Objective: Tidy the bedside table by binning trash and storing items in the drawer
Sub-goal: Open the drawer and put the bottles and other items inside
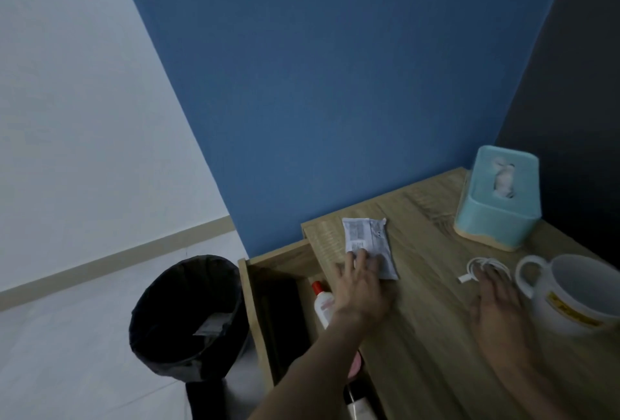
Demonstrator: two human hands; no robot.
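Note:
A white printed packet (367, 238) lies flat on the wooden bedside table (429, 319) near its left edge. My left hand (360, 288) rests on the packet's near end with fingers spread over it. A coiled white charging cable (483, 267) lies further right, and my right hand (500, 305) lies flat with its fingertips on the coil. The drawer (255, 285) stands pulled out to the left of the tabletop. Inside it lie a white bottle with a red cap (322, 302), something pink (355, 364) and a dark bottle (360, 399). A black-lined bin (188, 312) stands on the floor left of the drawer.
A large white mug (577, 295) stands at the right edge beside my right hand. A teal tissue box (500, 198) sits at the back right against the wall. The bin holds a piece of paper (209, 327). Pale floor spreads to the left.

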